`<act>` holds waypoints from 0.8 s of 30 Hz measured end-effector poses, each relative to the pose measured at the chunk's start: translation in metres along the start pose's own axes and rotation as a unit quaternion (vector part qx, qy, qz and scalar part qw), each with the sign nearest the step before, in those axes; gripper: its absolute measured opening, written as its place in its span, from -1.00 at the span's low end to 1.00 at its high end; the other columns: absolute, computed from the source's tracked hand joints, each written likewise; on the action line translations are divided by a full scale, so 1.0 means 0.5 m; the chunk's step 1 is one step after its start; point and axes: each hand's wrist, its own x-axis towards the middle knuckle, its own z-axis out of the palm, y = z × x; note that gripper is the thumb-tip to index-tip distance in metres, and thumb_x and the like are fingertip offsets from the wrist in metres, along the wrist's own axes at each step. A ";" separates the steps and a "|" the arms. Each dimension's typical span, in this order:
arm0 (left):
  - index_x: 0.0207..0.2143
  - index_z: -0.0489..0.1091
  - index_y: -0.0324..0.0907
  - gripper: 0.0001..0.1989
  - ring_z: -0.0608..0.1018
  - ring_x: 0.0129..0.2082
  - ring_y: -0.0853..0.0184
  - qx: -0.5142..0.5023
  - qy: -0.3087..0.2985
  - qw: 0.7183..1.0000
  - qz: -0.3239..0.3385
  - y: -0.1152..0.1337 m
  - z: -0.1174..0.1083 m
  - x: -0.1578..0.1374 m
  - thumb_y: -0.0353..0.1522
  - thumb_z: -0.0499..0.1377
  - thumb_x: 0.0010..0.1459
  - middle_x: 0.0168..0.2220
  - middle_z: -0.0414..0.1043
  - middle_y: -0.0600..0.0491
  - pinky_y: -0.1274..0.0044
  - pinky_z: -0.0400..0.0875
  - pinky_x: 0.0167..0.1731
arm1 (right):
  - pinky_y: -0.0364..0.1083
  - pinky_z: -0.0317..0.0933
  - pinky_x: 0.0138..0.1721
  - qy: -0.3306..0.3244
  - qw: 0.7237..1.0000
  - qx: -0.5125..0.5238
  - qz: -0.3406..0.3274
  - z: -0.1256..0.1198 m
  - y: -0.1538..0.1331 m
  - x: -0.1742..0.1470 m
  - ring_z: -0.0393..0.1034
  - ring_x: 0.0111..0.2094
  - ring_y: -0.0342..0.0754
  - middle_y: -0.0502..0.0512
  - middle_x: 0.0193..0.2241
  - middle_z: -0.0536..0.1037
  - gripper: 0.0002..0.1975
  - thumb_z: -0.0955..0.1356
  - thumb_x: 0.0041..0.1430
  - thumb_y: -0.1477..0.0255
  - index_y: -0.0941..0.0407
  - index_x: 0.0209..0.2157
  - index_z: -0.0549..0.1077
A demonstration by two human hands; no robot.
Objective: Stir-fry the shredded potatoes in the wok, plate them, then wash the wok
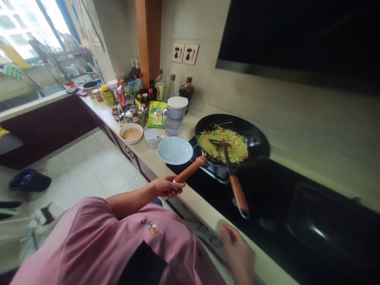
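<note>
My left hand (168, 186) is closed around the end of the brown wooden handle of a black wok (259, 141), which sits on the hob. Inside the wok lie pale yellow-green shredded vegetables (236, 147) with small red pieces. A spatula (239, 194) rests with its blade among the shreds, its wooden grip reaching over the wok's near rim above the black cooktop; neither hand touches it. Lower down, my right hand (236, 247) is by the counter's front edge, blurred by motion. Its fingers look bent, but I cannot make out their closure clearly.
Left of the wok is a pale blue plate (175, 151), beside a small white container (152, 138) and a bowl of tan food (131, 133). Behind them stand a lidded water pitcher (175, 116), a green packet (157, 114), a metal pot (135, 115) and several bottles.
</note>
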 end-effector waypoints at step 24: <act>-0.22 0.27 -0.21 -0.39 0.24 -0.70 0.59 -0.023 0.029 0.999 0.012 -0.011 0.007 -0.013 -0.18 0.48 -0.25 -0.56 0.31 0.17 0.71 -0.05 -0.71 | 0.09 0.29 -0.15 -0.013 0.999 0.045 -0.018 0.010 -0.001 -0.022 0.48 -0.24 0.22 0.27 -0.23 0.60 -0.30 0.22 -0.20 -0.13 0.13 -0.25 0.56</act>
